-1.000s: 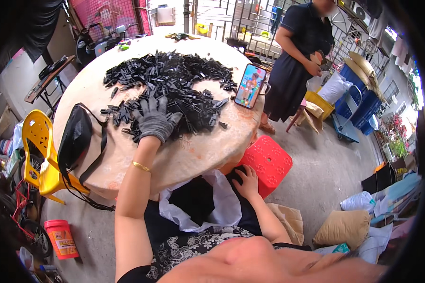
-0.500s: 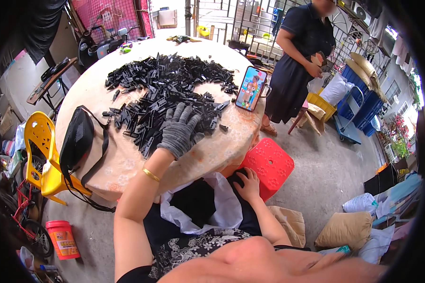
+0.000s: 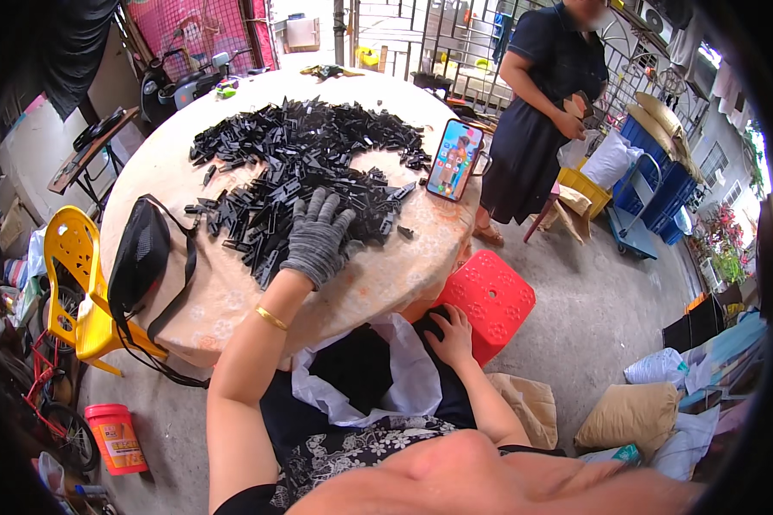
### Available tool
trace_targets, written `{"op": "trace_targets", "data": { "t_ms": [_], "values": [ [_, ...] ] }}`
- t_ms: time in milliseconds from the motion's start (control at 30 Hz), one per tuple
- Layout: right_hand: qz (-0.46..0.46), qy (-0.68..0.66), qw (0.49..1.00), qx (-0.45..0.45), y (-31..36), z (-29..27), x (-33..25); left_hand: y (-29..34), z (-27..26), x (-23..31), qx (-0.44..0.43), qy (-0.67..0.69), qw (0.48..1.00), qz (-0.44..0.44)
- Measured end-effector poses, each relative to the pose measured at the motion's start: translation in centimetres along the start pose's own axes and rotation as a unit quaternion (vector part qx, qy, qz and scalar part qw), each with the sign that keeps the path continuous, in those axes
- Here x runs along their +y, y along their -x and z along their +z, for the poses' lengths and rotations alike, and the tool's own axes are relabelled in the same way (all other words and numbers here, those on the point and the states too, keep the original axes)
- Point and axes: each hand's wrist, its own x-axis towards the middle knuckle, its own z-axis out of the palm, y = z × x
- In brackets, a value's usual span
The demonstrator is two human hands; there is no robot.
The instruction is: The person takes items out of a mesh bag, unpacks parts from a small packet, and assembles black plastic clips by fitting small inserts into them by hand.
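My left hand (image 3: 316,237), in a grey knit glove, lies palm down with fingers spread on the near side of a heap of small black plastic parts (image 3: 318,142). The heap covers much of a round table (image 3: 215,300) with a pale flowered cloth. My bare right hand (image 3: 452,335) rests on my dark-clothed thigh beside a red plastic stool (image 3: 494,296), its fingers apart and nothing visible in them. An open white plastic bag (image 3: 412,360) with a black inside sits on my lap. What its dark inside is made of, I cannot tell.
A phone (image 3: 455,160) stands propped at the table's right edge. A black mesh bag (image 3: 139,253) with a strap lies at the left, near a yellow chair (image 3: 69,275). Another person (image 3: 545,112) stands beyond the table. A red bucket (image 3: 116,439) stands on the floor.
My gloved left hand has shifted very slightly to the left on the heap. My right hand stays where it was.
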Motion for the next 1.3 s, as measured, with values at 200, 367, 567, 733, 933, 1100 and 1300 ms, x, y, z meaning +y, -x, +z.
{"op": "trace_targets", "data": {
  "t_ms": [200, 367, 567, 733, 933, 1100, 1300],
  "values": [
    [0.004, -0.002, 1.0, -0.001, 0.1, 0.0, 0.1, -0.3, 0.1, 0.2, -0.015, -0.024, 1.0, 0.0],
    [0.013, -0.001, 1.0, -0.008, 0.0, -0.2, -0.2, -0.1, 0.0, 0.0, -0.018, -0.021, 1.0, -0.003],
    [0.007, 0.009, 1.0, -0.01, 0.1, 0.2, 0.4, -0.1, -0.4, 0.5, -0.01, -0.001, 1.0, 0.007],
    [0.003, -0.066, 0.998, 0.017, 0.0, 0.1, 1.6, 0.0, -0.5, 0.4, -0.012, -0.006, 1.0, -0.005],
    [0.043, -0.11, 0.991, 0.065, 0.4, 0.7, 2.5, 0.0, -0.5, 0.4, -0.003, 0.0, 1.0, -0.008],
    [0.045, -0.116, 0.99, 0.059, 0.2, 0.9, 2.2, 0.0, -0.5, 0.3, -0.003, -0.002, 1.0, -0.008],
    [0.048, -0.114, 0.99, 0.059, 0.1, 0.9, 2.1, 0.0, -0.5, 0.3, -0.005, -0.001, 1.0, -0.005]
  ]
}}
